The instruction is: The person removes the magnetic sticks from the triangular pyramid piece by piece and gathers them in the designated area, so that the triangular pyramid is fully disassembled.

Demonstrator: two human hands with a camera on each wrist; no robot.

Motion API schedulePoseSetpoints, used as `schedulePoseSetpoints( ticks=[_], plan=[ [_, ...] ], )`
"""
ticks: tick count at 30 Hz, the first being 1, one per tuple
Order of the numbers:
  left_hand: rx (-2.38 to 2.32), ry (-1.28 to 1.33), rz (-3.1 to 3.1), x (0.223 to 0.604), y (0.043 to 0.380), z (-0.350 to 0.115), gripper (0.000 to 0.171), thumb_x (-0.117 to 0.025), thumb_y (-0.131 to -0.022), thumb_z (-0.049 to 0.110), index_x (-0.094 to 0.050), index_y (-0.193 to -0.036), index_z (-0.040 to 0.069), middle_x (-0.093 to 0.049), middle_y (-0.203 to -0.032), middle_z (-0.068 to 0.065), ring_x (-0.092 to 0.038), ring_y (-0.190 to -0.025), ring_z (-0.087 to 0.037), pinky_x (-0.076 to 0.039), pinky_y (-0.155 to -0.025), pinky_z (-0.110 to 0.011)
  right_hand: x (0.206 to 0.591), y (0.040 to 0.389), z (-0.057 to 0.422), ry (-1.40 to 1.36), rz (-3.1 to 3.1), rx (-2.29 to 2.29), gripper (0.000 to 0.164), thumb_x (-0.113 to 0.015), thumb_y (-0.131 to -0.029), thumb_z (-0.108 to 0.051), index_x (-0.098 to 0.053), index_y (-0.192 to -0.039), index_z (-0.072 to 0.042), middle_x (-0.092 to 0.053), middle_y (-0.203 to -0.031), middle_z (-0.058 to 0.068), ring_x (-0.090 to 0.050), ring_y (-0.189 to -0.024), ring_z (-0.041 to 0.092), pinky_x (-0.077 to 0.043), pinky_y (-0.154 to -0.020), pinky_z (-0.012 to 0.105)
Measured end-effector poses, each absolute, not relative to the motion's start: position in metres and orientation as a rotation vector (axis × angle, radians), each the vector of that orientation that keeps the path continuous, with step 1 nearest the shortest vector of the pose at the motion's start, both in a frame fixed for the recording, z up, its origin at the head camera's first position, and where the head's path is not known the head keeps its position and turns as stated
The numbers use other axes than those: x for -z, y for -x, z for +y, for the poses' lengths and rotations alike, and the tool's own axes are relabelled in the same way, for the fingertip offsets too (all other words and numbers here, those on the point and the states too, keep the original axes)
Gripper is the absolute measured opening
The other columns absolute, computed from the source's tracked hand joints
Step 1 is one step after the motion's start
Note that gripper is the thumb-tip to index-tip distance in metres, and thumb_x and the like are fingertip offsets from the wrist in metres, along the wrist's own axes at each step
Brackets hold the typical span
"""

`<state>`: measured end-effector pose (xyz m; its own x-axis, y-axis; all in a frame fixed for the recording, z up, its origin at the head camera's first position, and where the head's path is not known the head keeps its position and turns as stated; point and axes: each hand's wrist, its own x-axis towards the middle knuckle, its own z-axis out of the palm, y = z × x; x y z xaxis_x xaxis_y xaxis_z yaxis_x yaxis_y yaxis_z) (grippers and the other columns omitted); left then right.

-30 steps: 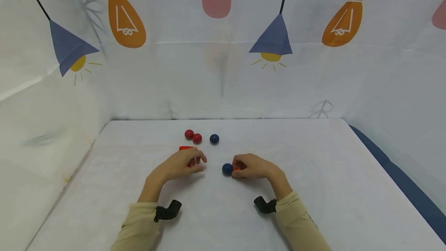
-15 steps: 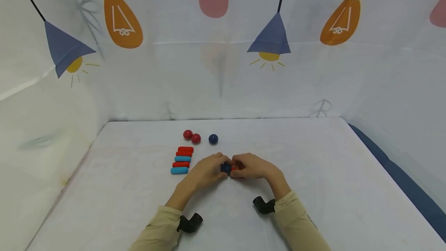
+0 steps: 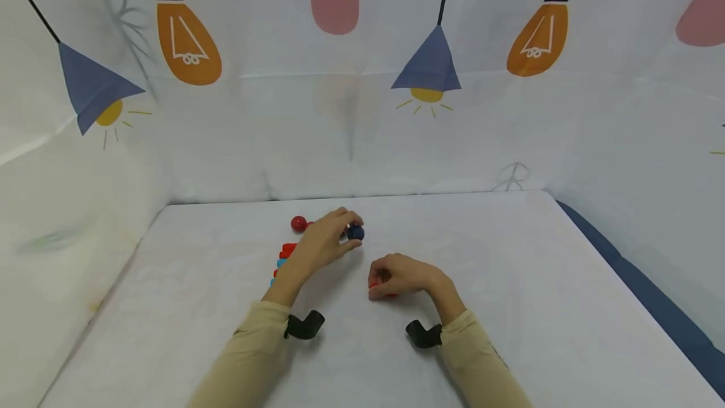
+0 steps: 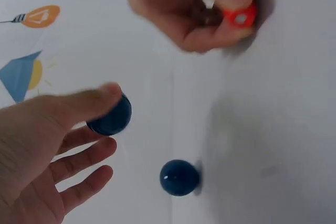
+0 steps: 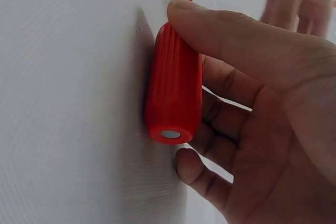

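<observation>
My left hand point(image 3: 324, 241) pinches a dark blue ball point(image 4: 114, 118) between thumb and fingers, above the table. A second dark blue ball point(image 4: 179, 178) rests on the table close by; in the head view the left fingers mostly cover it. My right hand point(image 3: 406, 274) pinches a red magnetic rod point(image 5: 175, 90) by thumb and fingers, low over the white surface. A silvery metal disc shows in the rod's near end. Both held things are apart from each other.
Several red and light blue rods point(image 3: 286, 255) lie in a row left of my left hand, partly behind the forearm. Behind them is a red ball point(image 3: 298, 224), with another mostly hidden. A white table point(image 3: 510, 307) meets a curtain printed with lamps point(image 3: 427, 62).
My left hand went from beside the rods to the dark blue ball at the red rod's end, then carried that ball back and left, off the rod. The right hand keeps its pinch.
</observation>
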<state>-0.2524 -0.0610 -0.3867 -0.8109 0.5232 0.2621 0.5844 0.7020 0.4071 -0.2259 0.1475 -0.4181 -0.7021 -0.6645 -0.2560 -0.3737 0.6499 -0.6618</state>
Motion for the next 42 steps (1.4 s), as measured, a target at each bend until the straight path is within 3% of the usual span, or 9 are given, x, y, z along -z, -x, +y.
schedulePoseSetpoints(
  ticks=[4,8,13,18,24,30,35,42],
  plan=[
    [0.606,0.957,-2.811,0.375,0.276,-0.058,0.033,-0.071,-0.085,0.025,-0.061,-0.114,0.015,-0.062,-0.107,0.0,-0.062,-0.093,-0.017,-0.052,-0.077,-0.034,0.42,0.225,0.144,0.788,2.372,0.819,0.011,-0.071,-0.084,-0.028,-0.064,-0.083,-0.02,-0.055,-0.069,-0.008,-0.049,-0.063,0.006,-0.041,-0.059,0.021],
    [0.497,0.946,-2.885,0.38,0.29,-0.053,0.033,-0.07,-0.086,0.025,-0.061,-0.116,0.015,-0.063,-0.109,-0.001,-0.062,-0.097,-0.019,-0.05,-0.084,-0.039,0.422,0.225,0.142,0.79,2.353,0.826,0.01,-0.07,-0.084,-0.027,-0.064,-0.083,-0.019,-0.054,-0.068,-0.008,-0.049,-0.063,0.005,-0.041,-0.06,0.021],
    [0.4,0.918,-2.962,0.398,0.295,-0.047,0.031,-0.069,-0.086,0.025,-0.062,-0.115,0.016,-0.065,-0.113,-0.004,-0.061,-0.105,-0.022,-0.045,-0.094,-0.047,0.422,0.224,0.139,0.814,2.351,0.819,0.009,-0.07,-0.084,-0.026,-0.064,-0.082,-0.02,-0.054,-0.066,-0.009,-0.049,-0.061,0.003,-0.041,-0.059,0.02],
    [0.362,0.843,-3.042,0.414,0.297,-0.046,0.03,-0.068,-0.087,0.023,-0.061,-0.115,0.016,-0.063,-0.115,-0.006,-0.06,-0.107,-0.026,-0.044,-0.095,-0.047,0.421,0.222,0.136,0.816,2.343,0.824,0.009,-0.07,-0.084,-0.025,-0.064,-0.082,-0.019,-0.053,-0.064,-0.009,-0.048,-0.058,0.002,-0.04,-0.059,0.019],
    [0.384,0.828,-3.052,0.419,0.296,-0.047,0.043,-0.067,-0.087,0.026,-0.054,-0.127,0.018,-0.058,-0.127,-0.007,-0.055,-0.116,-0.027,-0.04,-0.102,-0.048,0.42,0.221,0.137,0.812,2.349,0.811,0.01,-0.07,-0.084,-0.027,-0.064,-0.083,-0.02,-0.054,-0.067,-0.009,-0.049,-0.062,0.003,-0.041,-0.06,0.02],
    [0.624,0.81,-2.913,0.408,0.28,-0.059,0.045,-0.068,-0.087,0.028,-0.053,-0.129,0.018,-0.056,-0.132,-0.005,-0.055,-0.119,-0.028,-0.04,-0.101,-0.051,0.421,0.224,0.144,0.845,2.349,0.826,0.009,-0.066,-0.087,-0.028,-0.066,-0.088,-0.02,-0.057,-0.075,-0.009,-0.051,-0.069,0.003,-0.043,-0.065,0.021],
    [1.007,0.885,-2.816,0.403,0.246,-0.077,0.043,-0.065,-0.089,0.026,-0.054,-0.129,0.014,-0.057,-0.127,-0.005,-0.056,-0.116,-0.024,-0.046,-0.097,-0.045,0.421,0.227,0.15,0.85,2.321,0.904,0.01,-0.063,-0.09,-0.028,-0.066,-0.092,-0.019,-0.058,-0.074,-0.007,-0.051,-0.066,0.003,-0.044,-0.064,0.021],
    [1.252,1.064,-2.904,0.407,0.211,-0.088,0.041,-0.063,-0.09,0.03,-0.052,-0.127,0.015,-0.061,-0.12,-0.004,-0.058,-0.107,-0.017,-0.049,-0.092,-0.038,0.415,0.228,0.156,0.864,2.284,1.16,0.012,-0.058,-0.094,-0.024,-0.061,-0.102,-0.017,-0.067,-0.081,0.005,-0.059,-0.072,0.016,-0.049,-0.069,0.027]
  ],
)
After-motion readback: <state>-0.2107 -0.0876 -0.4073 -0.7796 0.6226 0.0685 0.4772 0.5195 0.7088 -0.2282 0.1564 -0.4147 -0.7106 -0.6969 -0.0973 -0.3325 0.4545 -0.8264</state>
